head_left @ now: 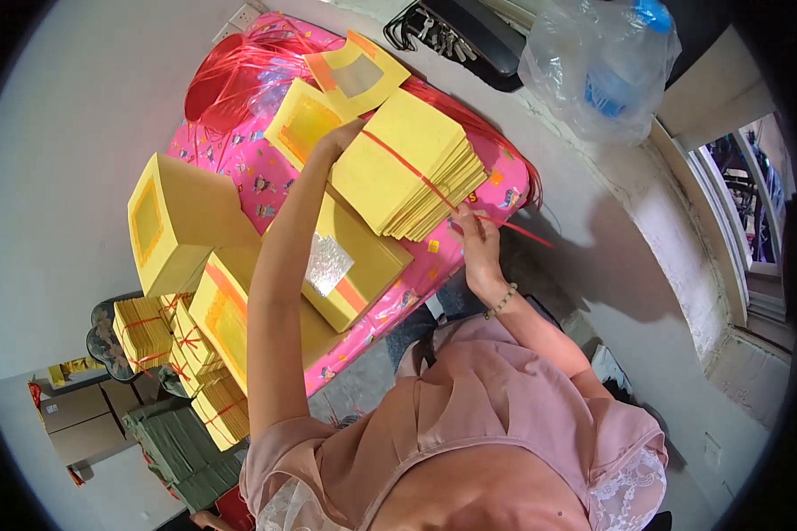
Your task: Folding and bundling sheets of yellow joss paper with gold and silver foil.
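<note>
A thick stack of yellow paper sheets (pixel 407 164) lies tilted on the pink patterned table, with a flat red strap (pixel 407 165) running across its top. My left hand (pixel 338 142) is at the stack's far left edge, beside the strap's end there. Its fingers are mostly hidden, so their grip does not show. At the near right edge, my right hand (pixel 478 237) pinches the strap, whose loose tail sticks out to the right past the fingers. A beaded bracelet circles my right wrist. Under and beside this stack is another yellow paper block (pixel 367 283) with a silver foil patch.
More yellow paper blocks (pixel 186 217) stand at the left. Red straps (pixel 230 84) lie bundled at the table's far end. Several strapped yellow bundles (pixel 142 332) are piled beyond the left edge. A black case with keys (pixel 469 40) and a plastic bag (pixel 593 71) are at the back right.
</note>
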`<state>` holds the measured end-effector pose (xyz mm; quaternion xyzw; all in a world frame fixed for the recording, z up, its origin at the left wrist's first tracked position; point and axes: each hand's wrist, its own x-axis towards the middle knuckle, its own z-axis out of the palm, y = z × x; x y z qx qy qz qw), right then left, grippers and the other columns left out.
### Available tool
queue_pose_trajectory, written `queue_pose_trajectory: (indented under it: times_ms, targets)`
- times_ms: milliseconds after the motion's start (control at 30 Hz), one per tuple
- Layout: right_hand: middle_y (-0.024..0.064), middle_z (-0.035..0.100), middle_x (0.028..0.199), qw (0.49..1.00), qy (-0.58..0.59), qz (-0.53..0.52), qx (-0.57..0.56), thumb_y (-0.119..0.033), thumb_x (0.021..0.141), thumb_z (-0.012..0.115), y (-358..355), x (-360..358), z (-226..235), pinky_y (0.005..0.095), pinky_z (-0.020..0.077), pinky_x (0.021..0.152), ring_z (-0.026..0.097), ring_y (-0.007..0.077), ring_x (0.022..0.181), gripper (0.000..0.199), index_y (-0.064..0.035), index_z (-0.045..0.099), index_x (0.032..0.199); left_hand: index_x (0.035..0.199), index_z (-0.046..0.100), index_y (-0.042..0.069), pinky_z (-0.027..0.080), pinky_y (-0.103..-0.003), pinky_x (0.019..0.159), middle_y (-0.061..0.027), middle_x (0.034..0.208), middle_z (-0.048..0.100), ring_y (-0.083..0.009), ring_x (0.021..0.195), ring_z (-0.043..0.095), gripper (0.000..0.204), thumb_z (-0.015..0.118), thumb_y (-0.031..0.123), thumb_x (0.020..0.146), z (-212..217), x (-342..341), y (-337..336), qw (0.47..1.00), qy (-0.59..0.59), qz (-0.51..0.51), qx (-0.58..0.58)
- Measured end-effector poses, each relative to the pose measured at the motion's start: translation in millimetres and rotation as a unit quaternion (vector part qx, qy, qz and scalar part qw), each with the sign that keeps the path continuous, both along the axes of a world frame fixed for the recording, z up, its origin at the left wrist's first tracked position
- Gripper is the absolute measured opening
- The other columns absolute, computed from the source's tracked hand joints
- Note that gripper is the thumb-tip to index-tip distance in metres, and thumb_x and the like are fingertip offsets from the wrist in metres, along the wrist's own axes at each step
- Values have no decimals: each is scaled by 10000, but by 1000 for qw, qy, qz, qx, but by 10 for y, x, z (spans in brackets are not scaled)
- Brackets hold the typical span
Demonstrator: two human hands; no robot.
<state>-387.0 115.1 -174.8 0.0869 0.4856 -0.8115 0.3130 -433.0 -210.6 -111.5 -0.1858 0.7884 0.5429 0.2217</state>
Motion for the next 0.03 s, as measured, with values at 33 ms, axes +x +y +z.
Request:
queue_pose_trajectory:
  times_ms: [33]
  targets:
    - [27, 621, 1064, 1000, -1, -17, 12, -254, 1040, 587, 62, -68, -82, 339, 530, 955, 601, 119, 1012, 203, -53, 575, 1066, 1453, 511, 44, 543, -379, 951, -156, 1480, 511, -257, 1198, 613, 748, 811, 296, 816, -90, -149, 196, 996, 19, -32, 76]
